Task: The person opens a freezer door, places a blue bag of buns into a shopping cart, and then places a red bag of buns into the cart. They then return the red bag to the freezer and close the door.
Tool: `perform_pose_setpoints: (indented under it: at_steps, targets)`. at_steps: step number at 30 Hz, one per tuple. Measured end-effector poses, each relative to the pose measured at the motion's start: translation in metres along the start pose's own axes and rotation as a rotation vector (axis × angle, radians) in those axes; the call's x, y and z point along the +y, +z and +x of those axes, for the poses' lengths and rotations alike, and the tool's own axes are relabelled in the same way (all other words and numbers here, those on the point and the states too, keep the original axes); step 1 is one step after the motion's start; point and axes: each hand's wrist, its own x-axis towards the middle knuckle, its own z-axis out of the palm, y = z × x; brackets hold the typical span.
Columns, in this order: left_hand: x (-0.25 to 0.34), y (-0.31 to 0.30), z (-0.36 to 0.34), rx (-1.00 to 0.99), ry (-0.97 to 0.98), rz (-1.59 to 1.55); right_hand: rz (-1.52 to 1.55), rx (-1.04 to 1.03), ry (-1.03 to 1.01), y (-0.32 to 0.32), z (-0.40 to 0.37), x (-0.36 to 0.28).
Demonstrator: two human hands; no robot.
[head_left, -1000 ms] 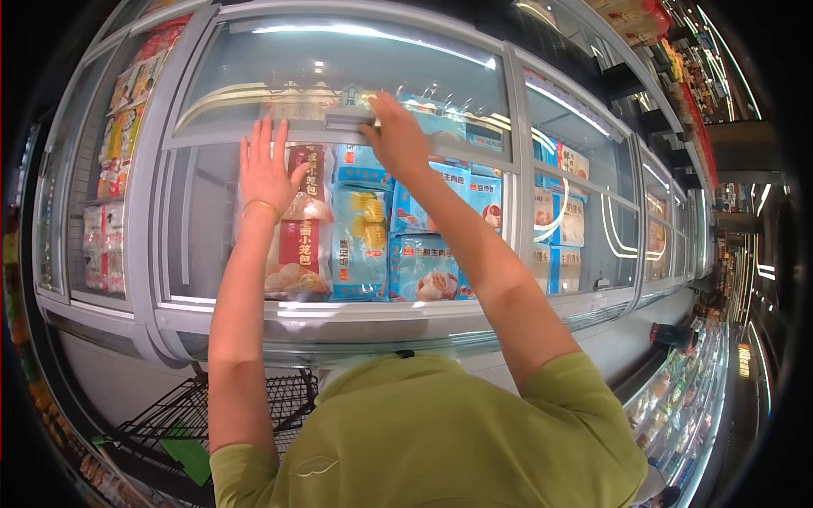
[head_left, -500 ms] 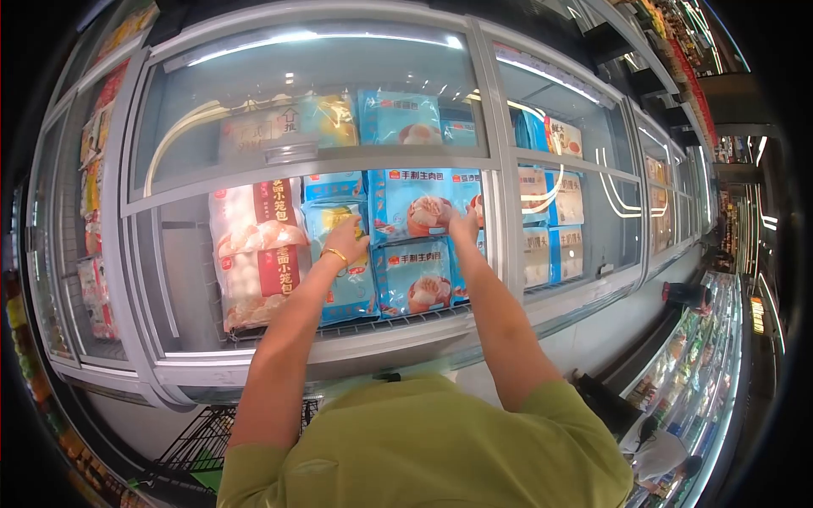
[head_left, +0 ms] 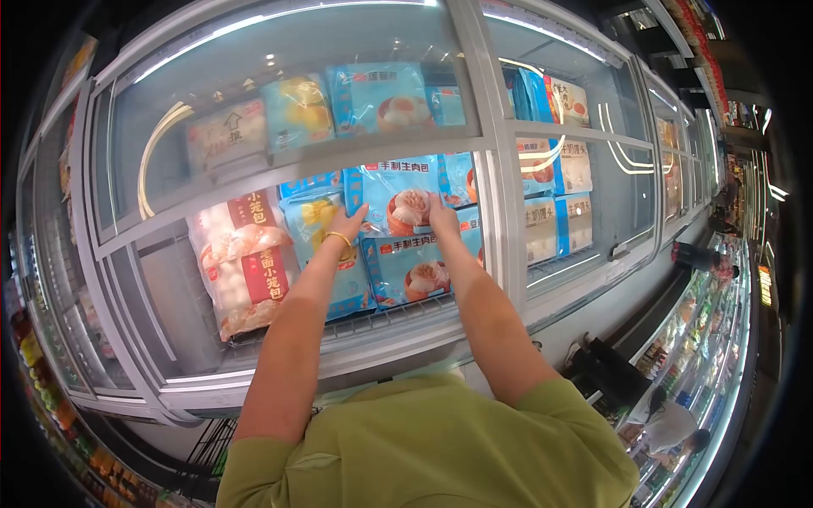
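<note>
Inside the open part of the freezer, a blue bag of frozen buns (head_left: 392,190) with a picture of meat buns is between my two hands. My left hand (head_left: 347,223), with a yellow bracelet at the wrist, grips its lower left edge. On the opposite edge, my right hand (head_left: 442,217) pinches the bag. A matching blue bag (head_left: 419,275) lies just below. Left of my left hand are a blue bag with yellow buns (head_left: 312,216) and a red-and-white bag of small buns (head_left: 246,262).
Sliding glass lids with a grey frame (head_left: 489,169) surround the opening, and more bags show behind the glass. A wire cart (head_left: 207,453) stands at lower left. On the right, other people are near a lit display case (head_left: 707,356).
My left hand has moved from the yellow-bun bag to the left edge of the meat-bun bag. My right hand has closed on that bag's right edge. The view has shifted slightly.
</note>
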Motion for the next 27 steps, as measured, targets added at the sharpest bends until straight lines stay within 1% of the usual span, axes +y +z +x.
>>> perform_pose_setpoints:
  at_steps: [1,2,4,5,7,8,9,11,12,14,15,17,18,19,20,21,22,23,25,27]
  targets:
    - [-0.001,-0.007,-0.004,-0.052,-0.006,0.036,-0.061,-0.071,0.017,0.002,-0.004,0.001]
    - [-0.003,-0.014,-0.011,-0.043,-0.011,0.037,-0.061,-0.081,0.012,0.003,-0.009,0.003]
    - [0.014,-0.034,-0.039,-0.114,-0.126,-0.182,0.110,-0.253,-0.023,-0.007,-0.034,-0.011]
    - [0.012,-0.042,-0.044,-0.097,-0.115,-0.183,0.115,-0.257,-0.042,-0.012,-0.044,-0.018]
    - [0.007,-0.058,-0.062,-0.113,-0.055,-0.484,0.097,-0.384,-0.108,-0.023,-0.063,-0.023]
    - [0.009,-0.068,-0.074,-0.203,-0.124,-0.696,0.066,-0.482,-0.118,-0.030,-0.073,-0.027]
    - [0.015,-0.081,-0.090,-0.186,-0.103,-0.696,0.071,-0.485,-0.144,-0.040,-0.088,-0.036]
    - [0.017,-0.104,-0.125,-0.309,-0.191,-0.871,-0.113,-0.565,-0.324,-0.065,-0.128,-0.048]
    - [0.012,-0.114,-0.141,-0.295,-0.172,-0.872,-0.111,-0.566,-0.347,-0.078,-0.143,-0.047]
    - [0.000,-0.128,-0.175,-0.329,-0.073,-0.866,-0.102,-0.534,-0.572,-0.100,-0.171,-0.039]
    - [0.004,-0.131,-0.200,-0.321,-0.057,-0.865,-0.099,-0.532,-0.589,-0.109,-0.190,-0.037]
    - [0.013,-0.134,-0.254,-0.326,0.106,-0.983,0.394,-0.506,-0.598,-0.126,-0.227,-0.029]
    - [0.007,-0.133,-0.270,-0.318,0.183,-0.962,0.391,-0.504,-0.613,-0.132,-0.240,-0.025]
    - [0.004,-0.129,-0.285,-0.314,0.202,-0.965,0.534,-0.611,-0.604,-0.138,-0.251,-0.022]
    - [0.002,-0.124,-0.300,-0.333,0.266,-0.990,0.674,-0.719,-0.593,-0.143,-0.263,-0.019]
    - [0.000,-0.120,-0.313,-0.351,0.332,-1.015,0.667,-0.719,-0.616,-0.150,-0.276,-0.016]
    - [-0.008,-0.117,-0.319,-0.401,0.312,-0.995,0.578,-0.732,-0.601,-0.156,-0.290,-0.013]
    - [-0.011,-0.111,-0.327,-0.394,0.331,-1.000,0.490,-0.744,-0.583,-0.160,-0.302,-0.010]
    - [-0.008,-0.098,-0.348,-0.244,0.397,-1.079,0.481,-0.786,-0.592,-0.162,-0.313,-0.005]
    - [-0.017,-0.089,-0.355,-0.188,0.435,-1.099,0.524,-0.830,-0.705,-0.156,-0.318,0.006]
